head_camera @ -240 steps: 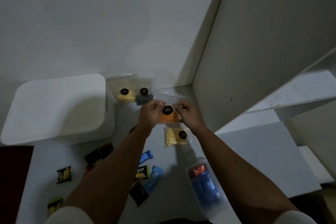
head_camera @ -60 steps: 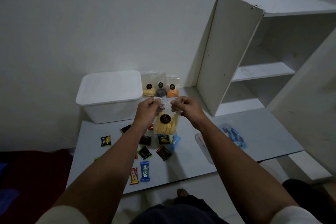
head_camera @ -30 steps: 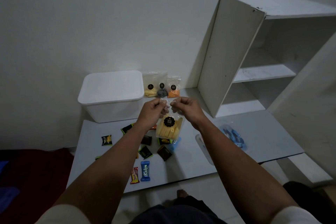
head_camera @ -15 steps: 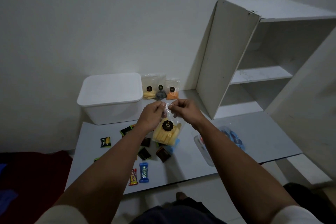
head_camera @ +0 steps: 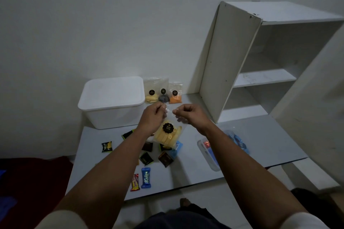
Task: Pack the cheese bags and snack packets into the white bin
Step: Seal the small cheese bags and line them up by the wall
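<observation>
Head view: left hand and right hand pinch the top edge of a clear cheese bag in their fingers. It hangs tilted, long axis running from upper right to lower left, above the surface.

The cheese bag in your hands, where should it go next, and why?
Probably set the cheese bag down by the three bags at the wall. Both hands, left and right, pinch its top, and the white bin still has its lid on, so a hand must be freed.
</observation>
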Available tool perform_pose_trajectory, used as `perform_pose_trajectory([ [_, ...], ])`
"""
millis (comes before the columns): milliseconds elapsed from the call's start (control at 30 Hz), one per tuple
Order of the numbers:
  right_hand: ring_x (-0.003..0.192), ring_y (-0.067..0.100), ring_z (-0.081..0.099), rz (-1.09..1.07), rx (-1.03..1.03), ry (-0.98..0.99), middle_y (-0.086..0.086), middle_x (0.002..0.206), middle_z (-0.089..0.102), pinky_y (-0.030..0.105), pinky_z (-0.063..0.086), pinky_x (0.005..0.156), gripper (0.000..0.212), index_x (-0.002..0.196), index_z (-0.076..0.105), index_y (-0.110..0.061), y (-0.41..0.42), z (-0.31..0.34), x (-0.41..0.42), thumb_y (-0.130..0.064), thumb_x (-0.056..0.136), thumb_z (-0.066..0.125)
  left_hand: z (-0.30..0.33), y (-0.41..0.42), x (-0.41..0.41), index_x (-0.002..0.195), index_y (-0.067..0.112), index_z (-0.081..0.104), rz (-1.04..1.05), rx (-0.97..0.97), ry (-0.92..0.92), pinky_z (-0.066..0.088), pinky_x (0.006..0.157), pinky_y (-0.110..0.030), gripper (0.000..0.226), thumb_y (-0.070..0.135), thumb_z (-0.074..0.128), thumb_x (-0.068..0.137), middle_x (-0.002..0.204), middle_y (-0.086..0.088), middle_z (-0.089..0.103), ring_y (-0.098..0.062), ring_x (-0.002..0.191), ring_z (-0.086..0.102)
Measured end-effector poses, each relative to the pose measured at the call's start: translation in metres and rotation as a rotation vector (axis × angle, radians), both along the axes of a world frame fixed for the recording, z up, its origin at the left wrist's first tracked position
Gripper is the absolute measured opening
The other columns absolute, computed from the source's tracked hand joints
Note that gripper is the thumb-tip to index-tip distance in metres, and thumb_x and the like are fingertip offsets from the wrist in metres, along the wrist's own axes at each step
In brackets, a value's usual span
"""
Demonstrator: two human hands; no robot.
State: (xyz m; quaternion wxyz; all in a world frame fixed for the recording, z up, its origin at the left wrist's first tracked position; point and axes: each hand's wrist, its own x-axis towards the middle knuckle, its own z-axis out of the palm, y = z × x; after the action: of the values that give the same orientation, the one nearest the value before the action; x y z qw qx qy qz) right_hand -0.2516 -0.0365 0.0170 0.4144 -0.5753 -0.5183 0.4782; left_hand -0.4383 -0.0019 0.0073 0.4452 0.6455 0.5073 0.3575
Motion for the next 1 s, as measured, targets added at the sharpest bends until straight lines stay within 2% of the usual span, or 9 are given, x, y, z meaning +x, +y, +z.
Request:
perform_pose_trajectory([
  [67,0.065,0.009,0.064,-0.014,0.006,-0.013,0.005,0.075,0.07,0.024,0.05,0.066,0.022,0.091,0.073,0.002,-0.001,-0.004,0.003,-0.019,0.091,0.076,-0.004,0.001,-0.001,0.083,0.022,0.065,0.058,0.035,0.036,0.059,0.085,-0.05,0.026,0.035,0.055,0.102,0.081,0.004,0.071,-0.018,0.079,0.068],
  [167,0.063,0.009,0.063,-0.073,0.051,-0.066,0.006,0.073,0.07,0.02,0.051,0.063,0.025,0.088,0.073,0.006,-0.001,-0.006,0.004,-0.018,0.09,0.077,-0.003,-0.01,0.003,0.082,0.028,0.063,0.278,0.138,0.086,0.055,0.072,-0.035,0.024,0.049,0.065,0.093,0.084,0.01,0.068,-0.014,0.078,0.065],
  [233,0.062,0.008,0.064,-0.107,0.076,-0.112,0.008,0.074,0.072,0.022,0.052,0.064,0.025,0.086,0.074,0.004,0.0,-0.006,0.003,-0.02,0.09,0.077,-0.002,-0.014,0.007,0.08,0.026,0.06,0.38,0.141,0.058,0.052,0.068,-0.033,0.028,0.051,0.069,0.09,0.08,0.008,0.067,-0.015,0.075,0.064],
  [367,0.064,0.01,0.066,-0.131,0.135,-0.182,0.01,0.079,0.075,0.026,0.055,0.066,0.022,0.083,0.076,-0.003,0.002,-0.006,-0.004,-0.024,0.089,0.078,0.0,-0.014,0.017,0.09,0.009,0.067,0.199,-0.254,-0.199,0.065,0.071,-0.04,0.03,0.039,0.07,0.093,0.092,-0.015,0.075,-0.03,0.087,0.075],
  [467,0.07,0.008,0.07,-0.097,0.193,-0.217,-0.001,0.077,0.077,0.031,0.058,0.07,0.015,0.083,0.08,-0.014,0.0,-0.009,-0.011,-0.026,0.09,0.075,0.002,-0.017,0.022,0.102,0.001,0.07,0.135,-0.391,-0.334,0.065,0.074,-0.041,0.036,0.036,0.069,0.095,0.097,-0.016,0.076,-0.028,0.091,0.077],
  [567,0.08,0.015,0.076,-0.058,0.192,-0.19,0.0,0.083,0.079,0.037,0.062,0.079,0.014,0.091,0.081,-0.014,-0.003,-0.008,-0.015,-0.027,0.091,0.075,0.002,-0.014,0.022,0.102,0.002,0.068,0.139,-0.411,-0.361,0.064,0.079,-0.048,0.029,0.03,0.063,0.099,0.1,-0.017,0.073,-0.028,0.095,0.074],
  [667,0.082,0.019,0.077,-0.043,0.183,-0.122,0.004,0.084,0.079,0.035,0.063,0.08,0.018,0.094,0.08,-0.011,-0.007,-0.005,-0.018,-0.028,0.09,0.077,0.005,-0.009,0.02,0.09,0.006,0.063,0.117,-0.42,-0.354,0.064,0.077,-0.051,0.02,0.017,0.051,0.101,0.098,-0.019,0.068,-0.033,0.095,0.071],
  [833,0.072,0.012,0.069,-0.065,0.148,-0.087,0.015,0.088,0.077,0.021,0.056,0.065,0.018,0.097,0.078,-0.003,-0.006,-0.003,-0.021,-0.019,0.095,0.07,0.004,-0.003,0.012,0.095,0.008,0.058,-0.015,-0.356,-0.224,0.064,0.071,-0.044,0.024,0.022,0.043,0.108,0.093,-0.015,0.064,-0.027,0.085,0.068],
  [1000,0.073,0.026,0.072,-0.128,0.065,0.043,0.023,0.091,0.074,0.036,0.061,0.07,0.018,0.096,0.074,0.002,0.0,-0.001,-0.026,-0.014,0.097,0.066,0.007,0.008,0.005,0.101,0.006,0.059,-0.162,-0.285,-0.085,0.062,0.083,-0.043,0.03,0.025,0.039,0.11,0.094,-0.012,0.067,-0.021,0.084,0.068],
])
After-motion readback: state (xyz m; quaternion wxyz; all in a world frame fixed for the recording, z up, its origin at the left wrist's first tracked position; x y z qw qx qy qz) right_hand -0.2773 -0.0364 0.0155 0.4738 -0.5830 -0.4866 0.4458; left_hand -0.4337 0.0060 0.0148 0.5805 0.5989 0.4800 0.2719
